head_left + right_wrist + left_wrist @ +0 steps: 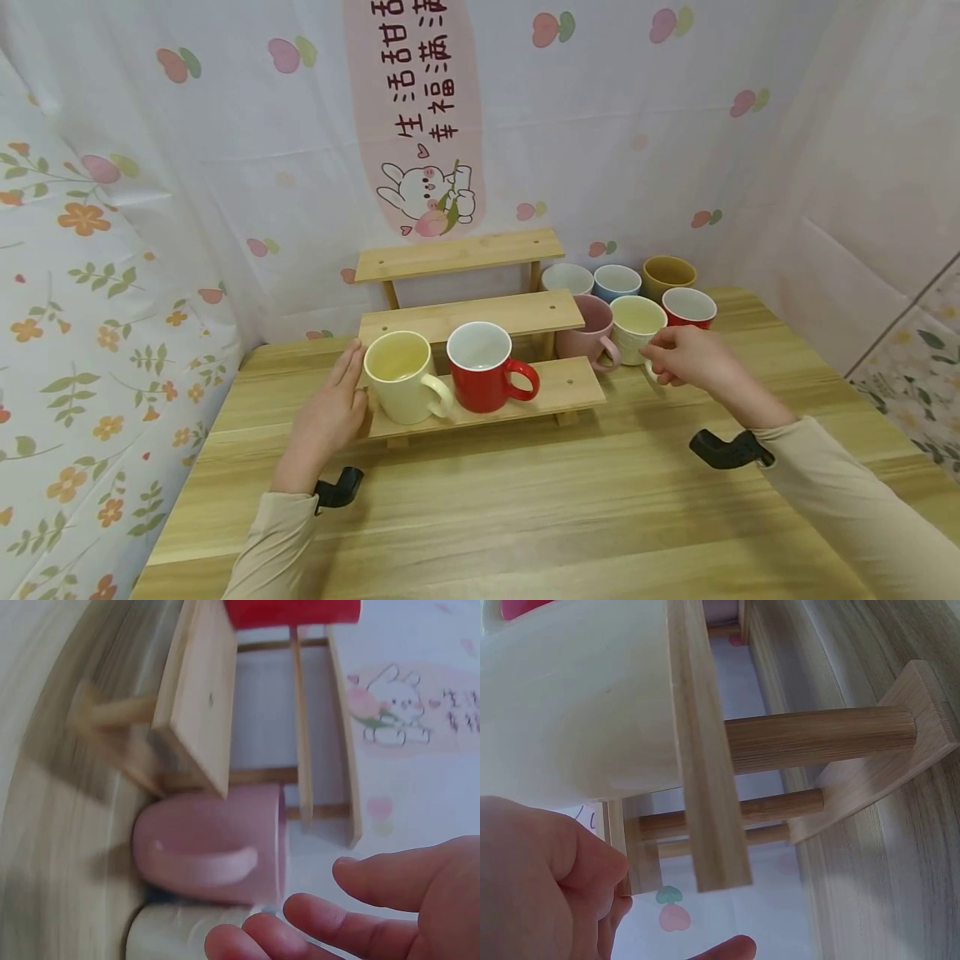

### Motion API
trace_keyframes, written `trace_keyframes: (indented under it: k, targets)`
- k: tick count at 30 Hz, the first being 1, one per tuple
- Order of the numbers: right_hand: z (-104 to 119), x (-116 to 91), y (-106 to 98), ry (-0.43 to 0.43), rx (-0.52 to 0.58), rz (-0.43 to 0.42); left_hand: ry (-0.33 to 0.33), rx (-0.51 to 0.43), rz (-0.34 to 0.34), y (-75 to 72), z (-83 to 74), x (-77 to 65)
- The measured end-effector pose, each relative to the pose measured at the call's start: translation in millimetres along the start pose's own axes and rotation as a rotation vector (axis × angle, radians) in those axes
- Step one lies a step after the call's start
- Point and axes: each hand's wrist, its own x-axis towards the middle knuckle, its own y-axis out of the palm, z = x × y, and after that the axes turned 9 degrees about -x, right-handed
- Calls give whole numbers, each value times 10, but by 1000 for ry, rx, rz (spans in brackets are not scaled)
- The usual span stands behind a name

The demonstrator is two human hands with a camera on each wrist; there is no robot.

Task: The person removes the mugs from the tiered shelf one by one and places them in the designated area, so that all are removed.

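My left hand (327,417) lies at the left end of a three-tier wooden rack (576,380), beside a pale yellow mug (405,392) on the lowest shelf. Its fingers reach forward to the shelf end, and the left wrist view has the fingertips at a shelf edge. To that mug's right stands a red mug (477,390), handle to the right. Right of the rack, my right hand (693,360) is at the handle of a cream mug (628,340), partly covering it. Thumb and fingers stand apart in the right wrist view, near a pink mug (206,840).
Behind and beside the cream mug are a white mug (567,277), a blue mug (617,284), a mustard cup (667,277) and another red mug (688,309). A printed cloth (262,167) hangs behind the wooden table (480,517).
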Motion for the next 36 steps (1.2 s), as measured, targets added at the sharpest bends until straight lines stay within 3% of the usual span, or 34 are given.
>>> trace_keyframes:
  k: [9,23,28,36]
  targets:
    - [264,-56,98,-15,-111,-41,4,13,2,15,-9,7]
    - [564,-112,330,-100,-3,-80,13,8,-15,5,-13,-10]
    - [670,-107,388,-151,-33,-109,10,9,-9,11,-3,-2]
    - [835,-92,420,-160,-7,-48,17,9,-17,18,6,-4]
